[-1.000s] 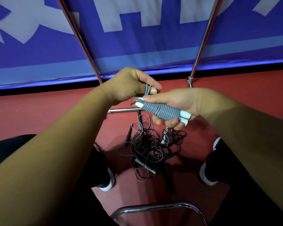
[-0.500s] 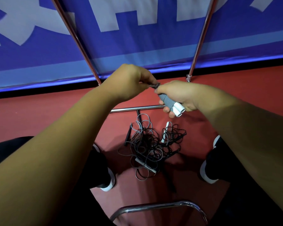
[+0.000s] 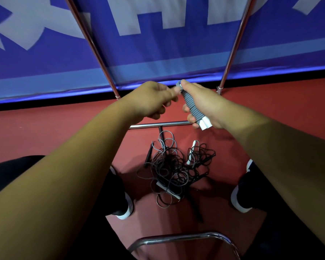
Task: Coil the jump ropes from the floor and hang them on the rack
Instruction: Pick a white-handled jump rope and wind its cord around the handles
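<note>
My right hand [image 3: 201, 102] grips a grey jump rope [image 3: 192, 109] coiled tightly around its two white handles, whose ends stick out below my palm. My left hand [image 3: 154, 100] pinches the rope's loose end at the top of the bundle. Both hands are held above the chrome rack's low crossbar [image 3: 158, 125]. Below on the red floor lies a tangled pile of black and grey jump ropes [image 3: 174, 169] with white and black handles showing.
Two slanted chrome rack poles [image 3: 94, 45] [image 3: 236, 40] rise in front of a blue banner. A curved chrome bar [image 3: 186, 238] lies near the bottom edge. My shoes [image 3: 126, 207] [image 3: 238, 196] stand on either side of the pile.
Both hands have risen and moved away from me. The bundle has turned from lying sideways to nearly upright, and my left hand now pinches the rope end at its top.
</note>
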`<state>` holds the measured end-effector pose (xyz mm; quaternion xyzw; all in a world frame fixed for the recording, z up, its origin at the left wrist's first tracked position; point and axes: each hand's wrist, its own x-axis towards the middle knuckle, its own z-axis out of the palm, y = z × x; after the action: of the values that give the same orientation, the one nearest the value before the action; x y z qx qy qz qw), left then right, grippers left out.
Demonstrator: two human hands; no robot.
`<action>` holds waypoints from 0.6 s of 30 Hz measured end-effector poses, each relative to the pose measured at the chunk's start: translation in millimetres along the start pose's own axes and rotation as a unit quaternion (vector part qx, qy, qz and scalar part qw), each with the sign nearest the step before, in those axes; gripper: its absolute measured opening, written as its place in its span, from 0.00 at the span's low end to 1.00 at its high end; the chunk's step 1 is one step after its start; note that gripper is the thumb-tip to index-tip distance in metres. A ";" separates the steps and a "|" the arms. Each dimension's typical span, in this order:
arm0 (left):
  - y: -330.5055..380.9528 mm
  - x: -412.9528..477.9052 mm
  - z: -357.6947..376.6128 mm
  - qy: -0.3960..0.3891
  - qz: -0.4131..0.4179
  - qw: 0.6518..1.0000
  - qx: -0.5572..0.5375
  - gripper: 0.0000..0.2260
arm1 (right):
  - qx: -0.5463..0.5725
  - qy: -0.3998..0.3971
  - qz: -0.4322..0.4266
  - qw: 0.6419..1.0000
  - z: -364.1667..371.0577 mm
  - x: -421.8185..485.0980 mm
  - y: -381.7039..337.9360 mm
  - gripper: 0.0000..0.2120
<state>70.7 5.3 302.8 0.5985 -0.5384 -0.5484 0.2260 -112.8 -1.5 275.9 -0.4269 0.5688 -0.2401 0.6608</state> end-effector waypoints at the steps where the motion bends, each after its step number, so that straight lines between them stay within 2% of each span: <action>1: 2.2 -0.5 0.4 -0.003 -0.014 0.998 -0.059 0.18 | 0.002 0.006 -0.010 1.000 0.1 -0.1 -0.5 0.19; 4: 5.8 -0.1 2.2 -0.014 -0.045 0.981 -0.187 0.12 | 0.013 0.021 -0.032 0.999 -1.4 -2.3 -3.9 0.18; 7: 6.5 2.0 2.0 -0.015 -0.030 0.964 -0.265 0.09 | 0.035 0.028 -0.048 0.998 -3.6 -4.7 -10.2 0.16; 10: 2.8 5.5 -1.2 -0.020 -0.031 0.969 -0.243 0.07 | 0.047 0.052 -0.053 0.996 -2.8 -8.1 -16.0 0.15; 13: -2.7 7.7 -2.1 -0.032 -0.092 0.971 -0.217 0.05 | 0.055 0.069 -0.060 0.994 0.0 -10.5 -16.1 0.15; 16: -7.7 11.8 -2.4 -0.010 -0.148 0.954 -0.260 0.06 | 0.060 0.060 -0.074 0.994 3.5 -12.7 -15.8 0.15; 18: -10.1 14.1 -3.2 0.004 -0.152 0.944 -0.291 0.06 | 0.061 0.052 -0.086 0.993 6.3 -13.8 -16.0 0.18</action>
<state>75.0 -5.0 289.3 0.5830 -0.2572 -0.7070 0.3068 -107.3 3.1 296.8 -0.4203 0.5477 -0.3520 0.6321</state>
